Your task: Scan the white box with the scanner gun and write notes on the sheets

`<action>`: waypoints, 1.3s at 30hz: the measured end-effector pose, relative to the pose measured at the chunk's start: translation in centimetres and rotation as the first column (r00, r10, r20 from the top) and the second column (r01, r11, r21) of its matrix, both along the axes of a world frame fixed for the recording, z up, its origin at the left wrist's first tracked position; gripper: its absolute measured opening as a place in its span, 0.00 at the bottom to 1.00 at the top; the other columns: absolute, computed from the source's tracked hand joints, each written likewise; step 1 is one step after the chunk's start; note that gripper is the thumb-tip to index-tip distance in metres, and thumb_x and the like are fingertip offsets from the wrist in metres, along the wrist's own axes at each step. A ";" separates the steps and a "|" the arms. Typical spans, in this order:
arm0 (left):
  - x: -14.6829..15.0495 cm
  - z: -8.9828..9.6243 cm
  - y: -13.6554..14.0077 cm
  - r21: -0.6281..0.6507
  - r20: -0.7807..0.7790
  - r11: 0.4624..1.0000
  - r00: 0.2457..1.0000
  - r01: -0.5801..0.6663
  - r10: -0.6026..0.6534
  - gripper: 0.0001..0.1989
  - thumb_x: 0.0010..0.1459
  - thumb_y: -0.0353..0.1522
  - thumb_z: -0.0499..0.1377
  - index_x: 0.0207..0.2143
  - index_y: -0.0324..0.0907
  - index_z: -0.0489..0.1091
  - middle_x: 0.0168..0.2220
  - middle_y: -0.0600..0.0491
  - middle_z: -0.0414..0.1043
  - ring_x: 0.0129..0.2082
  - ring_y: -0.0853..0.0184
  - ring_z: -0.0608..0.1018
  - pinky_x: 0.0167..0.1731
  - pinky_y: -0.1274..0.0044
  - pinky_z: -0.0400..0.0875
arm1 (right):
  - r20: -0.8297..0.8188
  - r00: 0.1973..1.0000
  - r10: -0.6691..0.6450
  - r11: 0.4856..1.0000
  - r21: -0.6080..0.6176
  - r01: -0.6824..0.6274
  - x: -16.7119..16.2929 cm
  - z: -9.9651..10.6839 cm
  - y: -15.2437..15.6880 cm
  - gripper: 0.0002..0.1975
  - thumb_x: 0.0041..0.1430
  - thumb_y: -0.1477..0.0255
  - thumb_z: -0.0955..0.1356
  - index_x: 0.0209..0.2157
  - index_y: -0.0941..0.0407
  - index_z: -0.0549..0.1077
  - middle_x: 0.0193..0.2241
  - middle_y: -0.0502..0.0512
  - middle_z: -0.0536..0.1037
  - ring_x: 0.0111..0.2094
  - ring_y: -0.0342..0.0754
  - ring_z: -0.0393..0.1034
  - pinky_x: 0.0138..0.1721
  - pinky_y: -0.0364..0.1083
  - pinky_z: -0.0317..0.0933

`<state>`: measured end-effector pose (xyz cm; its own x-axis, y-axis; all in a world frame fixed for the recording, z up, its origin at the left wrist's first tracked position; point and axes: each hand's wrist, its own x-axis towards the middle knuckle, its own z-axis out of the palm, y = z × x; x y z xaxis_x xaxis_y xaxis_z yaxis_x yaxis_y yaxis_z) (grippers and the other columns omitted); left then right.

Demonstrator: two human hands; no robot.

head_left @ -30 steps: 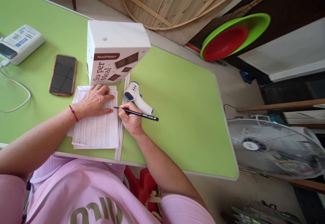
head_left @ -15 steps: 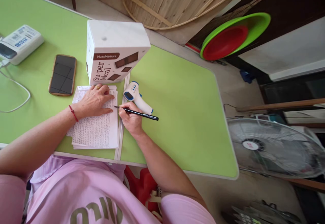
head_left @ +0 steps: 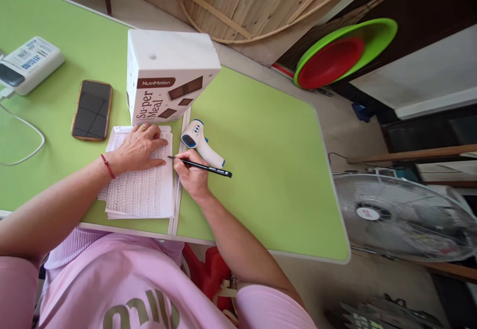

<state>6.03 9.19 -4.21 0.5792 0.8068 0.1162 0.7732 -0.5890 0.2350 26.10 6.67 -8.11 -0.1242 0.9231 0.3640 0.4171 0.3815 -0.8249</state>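
Note:
My left hand (head_left: 139,149) lies flat with its fingers apart on a stack of paper sheets (head_left: 143,197) filled with rows of small handwriting. A black pen (head_left: 208,167) is pinched in my right hand (head_left: 192,172), its tip at the right part of the top sheet. Just beyond my right hand lies a white and blue infrared thermometer (head_left: 203,142). A white NutriMotion box (head_left: 173,70) stands upright behind the papers, close to the fingertips of my left hand. To the left of the papers rests a smartphone (head_left: 92,110) in a brown case, screen dark.
The green table (head_left: 268,170) has a metal seam beside the papers. At far left sits a white power bank (head_left: 35,63) with a white cable (head_left: 39,132). A floor fan (head_left: 372,214) is off the right edge; green and red basins (head_left: 331,63) lean beyond.
The pen's back end has shifted very slightly to the left. Otherwise both hands, the papers and the objects on the table look the same.

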 end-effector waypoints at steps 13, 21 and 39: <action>-0.1 0.3 0.0 -0.019 -0.011 1.000 1.000 0.002 -0.002 0.22 0.61 0.43 0.65 0.53 0.39 0.77 0.48 0.39 0.70 0.47 0.50 0.70 0.50 0.61 0.66 | -0.012 0.999 -0.046 0.999 0.009 0.046 0.0 0.0 -0.1 0.05 0.56 0.70 0.66 0.27 0.52 0.68 0.21 0.45 0.71 0.21 0.42 0.62 0.26 0.44 0.61; -0.1 0.0 0.1 0.015 0.008 1.000 1.000 0.009 -0.009 0.22 0.61 0.43 0.65 0.52 0.40 0.77 0.47 0.40 0.70 0.46 0.50 0.70 0.49 0.62 0.66 | 0.008 1.000 -0.026 1.000 0.008 0.026 0.0 0.0 0.1 0.04 0.55 0.71 0.66 0.26 0.52 0.67 0.21 0.46 0.71 0.23 0.44 0.64 0.28 0.45 0.64; -0.1 0.0 0.1 0.004 -0.003 1.000 1.000 0.004 -0.004 0.23 0.61 0.44 0.65 0.53 0.40 0.77 0.48 0.40 0.70 0.47 0.50 0.71 0.49 0.62 0.66 | -0.015 1.000 -0.016 1.000 0.005 0.016 0.0 -0.2 0.0 0.05 0.57 0.72 0.66 0.27 0.52 0.68 0.21 0.45 0.71 0.22 0.43 0.63 0.27 0.44 0.61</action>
